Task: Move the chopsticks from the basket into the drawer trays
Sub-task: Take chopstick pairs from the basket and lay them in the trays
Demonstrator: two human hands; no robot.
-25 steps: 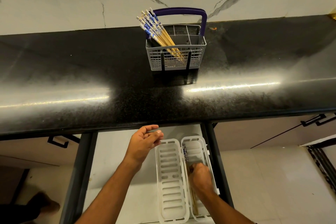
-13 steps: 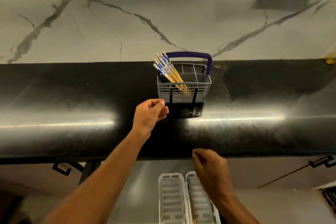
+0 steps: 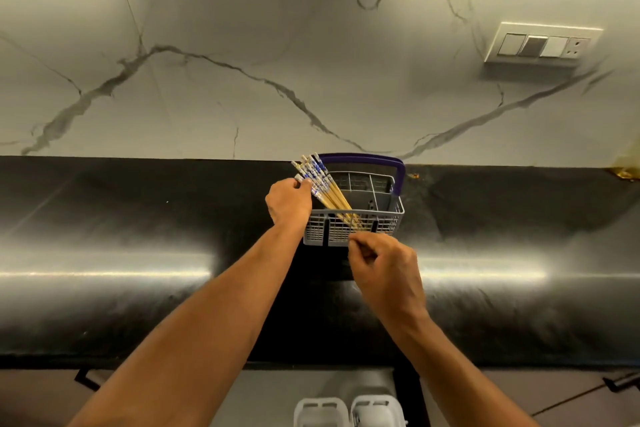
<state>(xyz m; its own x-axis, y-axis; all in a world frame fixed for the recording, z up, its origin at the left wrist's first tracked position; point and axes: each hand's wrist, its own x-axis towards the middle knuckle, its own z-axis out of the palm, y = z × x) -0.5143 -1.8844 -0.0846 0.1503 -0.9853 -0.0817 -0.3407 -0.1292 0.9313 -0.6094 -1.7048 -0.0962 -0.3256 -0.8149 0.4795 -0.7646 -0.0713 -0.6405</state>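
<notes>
A grey plastic basket (image 3: 388, 224) with a purple handle stands on the black countertop near the wall. Several bamboo chopsticks (image 3: 323, 185) with blue-and-white tops lean out of its left side. My left hand (image 3: 289, 201) is at the basket's left, its fingertips closed on the top of one chopstick. My right hand (image 3: 384, 269) hovers just in front of the basket's front wall, fingers curled with nothing visible in them. Below the counter edge, the tops of two white drawer trays (image 3: 320, 409) show.
The glossy black countertop (image 3: 138, 236) runs the full width, backed by a marble wall. A switch plate (image 3: 542, 47) sits on the wall at upper right. Dark cabinet handles show under the counter on both sides.
Both hands rose from the drawer to the basket. My left hand reached the chopstick tops and closed on one; my right hand came up in front of the basket. The view tilted upward.
</notes>
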